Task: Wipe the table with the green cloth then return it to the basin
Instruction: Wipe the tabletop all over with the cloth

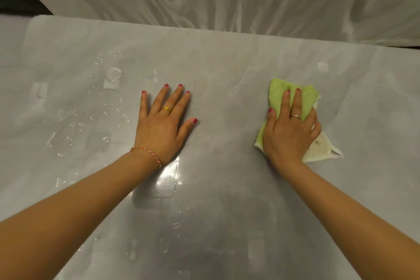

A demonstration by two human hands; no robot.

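The grey table [227, 188] fills most of the view, glossy and wet. My right hand [291, 129] lies on top of the green cloth [279, 90] at the right of the table, its outer fingers curled round the cloth's edge. A pale corner of the cloth sticks out beside my wrist. My left hand [164, 123] rests flat on the table near the middle, fingers straight and spread, holding nothing. The basin is out of view.
Water drops and small puddles [113, 74] are scattered over the left part of the table, with a few near the front edge. A white draped sheet [227, 2] hangs behind the table's far edge.
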